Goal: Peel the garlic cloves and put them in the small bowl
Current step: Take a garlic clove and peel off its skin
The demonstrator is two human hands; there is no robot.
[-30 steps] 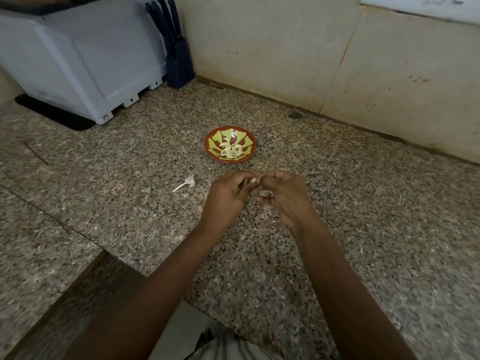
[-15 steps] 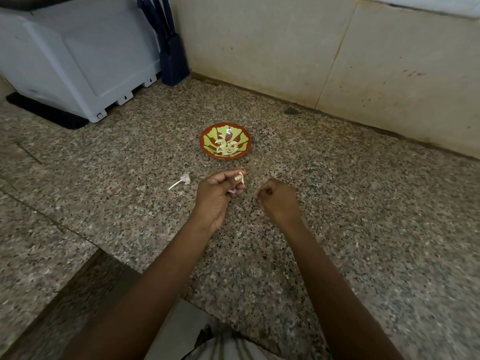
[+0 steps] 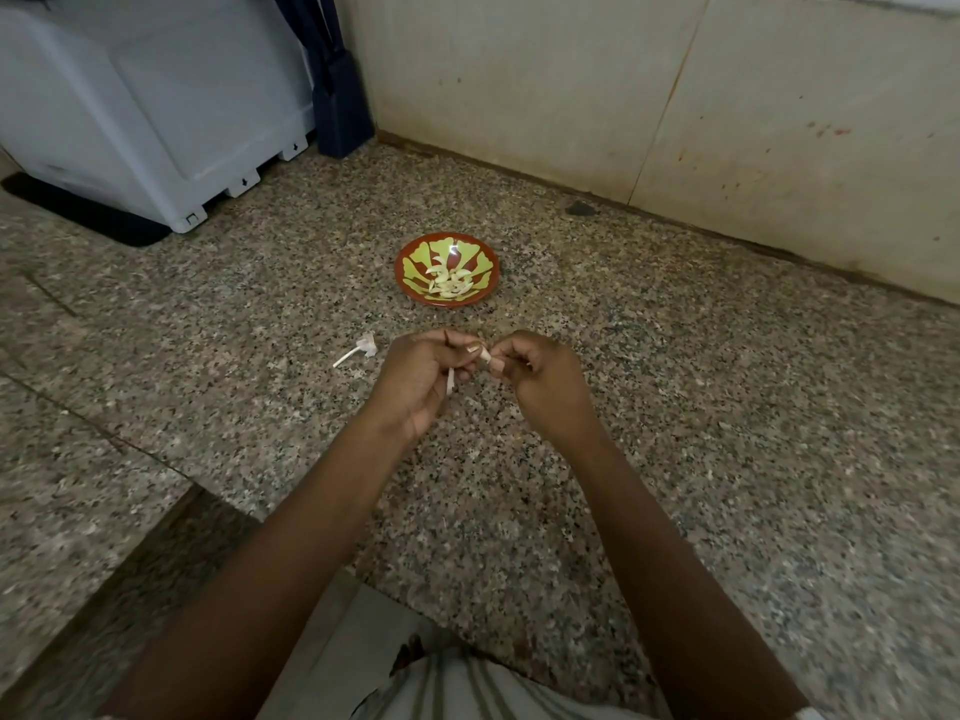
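- Two hands are being held above the counter (image 3: 727, 407), at 6 o'clock from the bowl (image 3: 406, 262).
- A garlic clove (image 3: 485, 356) is being pinched by the curled fingers of the left hand (image 3: 423, 376) and of the right hand (image 3: 545, 387).
- A strip of skin (image 3: 450, 380) is being dangled under the left hand.
- Peeled cloves (image 3: 451, 284) are being kept in the bowl.
- A stalk (image 3: 356, 351) is being left at 9 o'clock from the hands.

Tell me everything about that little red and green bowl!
The small bowl is round and shallow, with a reddish-brown rim and yellow-green leaf shapes inside; it looks glossy. It sits upright on the speckled stone counter, beyond the left hand and right hand, neither touching it. Pale peeled garlic cloves lie piled in its middle.
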